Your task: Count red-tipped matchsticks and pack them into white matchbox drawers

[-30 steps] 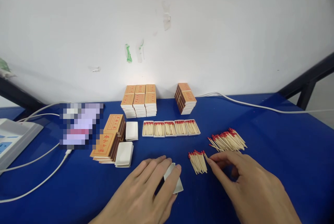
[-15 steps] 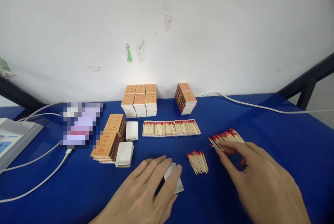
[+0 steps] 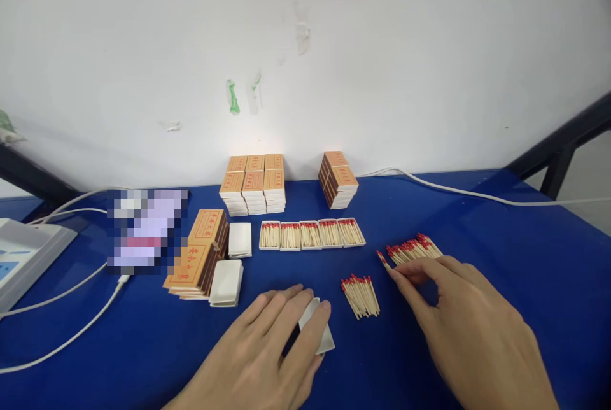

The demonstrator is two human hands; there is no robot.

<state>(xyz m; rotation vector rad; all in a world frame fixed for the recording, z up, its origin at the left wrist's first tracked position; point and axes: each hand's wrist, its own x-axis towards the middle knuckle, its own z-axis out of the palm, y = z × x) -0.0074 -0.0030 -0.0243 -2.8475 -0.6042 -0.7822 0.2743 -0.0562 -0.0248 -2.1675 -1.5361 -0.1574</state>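
My left hand [image 3: 272, 340] is closed around a white matchbox tray [image 3: 325, 337], low on the blue table; the fingers hide most of the tray. Pinched between the thumb and forefinger of my right hand [image 3: 458, 308] are a few red-tipped matches [image 3: 382, 260]. Just beyond that hand lies a larger heap of loose matches [image 3: 414, 246], partly covered by it. Between my hands a smaller bunch of matches [image 3: 361, 298] rests with the heads pointing away from me. Farther back, several trays filled with matches [image 3: 310, 235] stand side by side in a row.
Orange matchboxes [image 3: 254, 184] are stacked against the wall, with another stack [image 3: 338, 179] to their right. More orange matchbox covers [image 3: 198, 257] and white trays [image 3: 226, 282] sit at left. A blurred-out phone [image 3: 150, 228], white cables [image 3: 81, 332] and a white device [image 3: 33, 257] occupy the far left.
The matches in my right hand's pinch are now drawn together and point up to the left. My left hand stays on the tray.
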